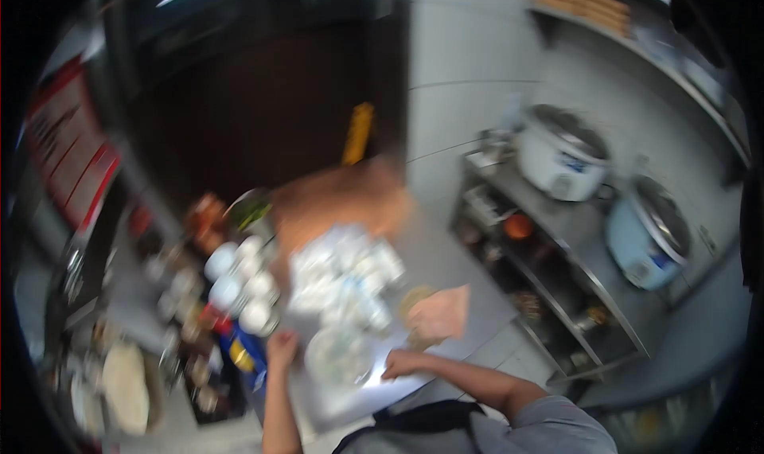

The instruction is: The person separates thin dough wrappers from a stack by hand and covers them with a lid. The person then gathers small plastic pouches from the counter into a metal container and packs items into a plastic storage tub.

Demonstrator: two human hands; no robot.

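Note:
My left hand (282, 349) is curled closed at the left side of a round, clear-looking container (338, 357) with pale contents. On the container's other side is my right hand (403, 364), its fingers also bent into a fist. Blur hides whatever either hand may hold, and I cannot tell if they touch the container. Behind it lies a pile of white plastic-wrapped packets (344, 269). A pink cloth or paper (440, 314) sits on the metal table (318, 402), to the right of the pile.
Stacked white cups or tubs (256, 288) and a blue-yellow packet (242, 354) line the left. Further left is a pale oval item (126, 389). Two large rice cookers, one white (563, 153) and one light blue (649, 233), stand on a metal shelf unit (589, 275) at right.

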